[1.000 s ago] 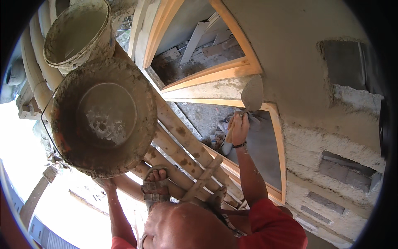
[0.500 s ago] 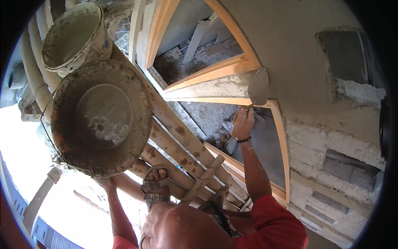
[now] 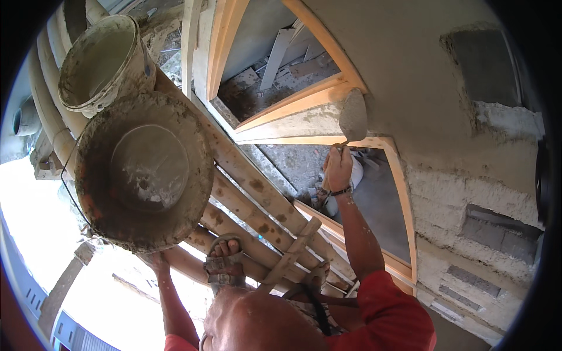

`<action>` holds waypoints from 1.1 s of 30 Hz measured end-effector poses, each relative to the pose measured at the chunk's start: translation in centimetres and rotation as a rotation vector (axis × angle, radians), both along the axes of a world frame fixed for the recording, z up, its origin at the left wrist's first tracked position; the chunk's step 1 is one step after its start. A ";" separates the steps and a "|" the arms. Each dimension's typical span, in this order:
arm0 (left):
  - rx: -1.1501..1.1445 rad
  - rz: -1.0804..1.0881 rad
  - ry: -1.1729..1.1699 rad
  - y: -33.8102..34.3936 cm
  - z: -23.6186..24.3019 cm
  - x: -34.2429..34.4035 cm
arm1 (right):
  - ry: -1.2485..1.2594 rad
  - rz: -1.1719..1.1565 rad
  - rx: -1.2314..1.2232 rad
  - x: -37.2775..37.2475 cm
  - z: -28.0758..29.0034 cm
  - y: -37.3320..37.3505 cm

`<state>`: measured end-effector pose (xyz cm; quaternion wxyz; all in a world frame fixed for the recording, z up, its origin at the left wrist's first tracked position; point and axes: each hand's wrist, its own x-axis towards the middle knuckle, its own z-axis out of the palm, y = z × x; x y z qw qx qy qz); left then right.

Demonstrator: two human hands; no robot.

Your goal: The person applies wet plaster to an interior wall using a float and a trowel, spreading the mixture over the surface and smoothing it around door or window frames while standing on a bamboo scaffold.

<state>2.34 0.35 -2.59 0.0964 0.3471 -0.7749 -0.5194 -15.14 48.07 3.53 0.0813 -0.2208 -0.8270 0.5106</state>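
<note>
My right hand (image 3: 339, 169) is closed round the handle of a trowel (image 3: 353, 115). The trowel's rounded, mortar-grey blade lies at the end of the narrow plastered strip (image 3: 298, 126) between two wooden frames, by the wall. At the left, my left hand (image 3: 154, 260) is at the near lower rim of a mortar-caked bucket (image 3: 86, 193), holding it; the bucket hides its fingers. The bucket's mouth faces up, with a little wet grey mortar (image 3: 153, 196) on its bottom.
A second pale bucket (image 3: 133, 58) stands beyond the first. Bamboo poles (image 3: 257, 187) form the platform, with gaps and a crosspiece (image 3: 293, 251). Orange-brown wooden frames (image 3: 403, 205) border openings in the wall. The grey wall (image 3: 410, 76) has recesses and bare blockwork (image 3: 451, 205).
The trowel and my right hand have shifted slightly left, and the blade now sits more over the strip's end. My left hand stays at the bucket. The view has moved a little.
</note>
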 end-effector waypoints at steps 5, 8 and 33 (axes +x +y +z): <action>-0.015 -0.011 -0.003 -0.8 0.2 -0.1 | 0.119 -0.001 -0.111 0.3 0.5 -0.9; 0.082 0.064 -0.010 0.4 1.1 -0.7 | 0.139 0.017 -0.131 0.1 0.1 -0.7; -0.112 -0.153 -0.069 -3.6 -3.7 2.4 | 0.156 0.052 -0.051 -2.8 -0.9 -0.3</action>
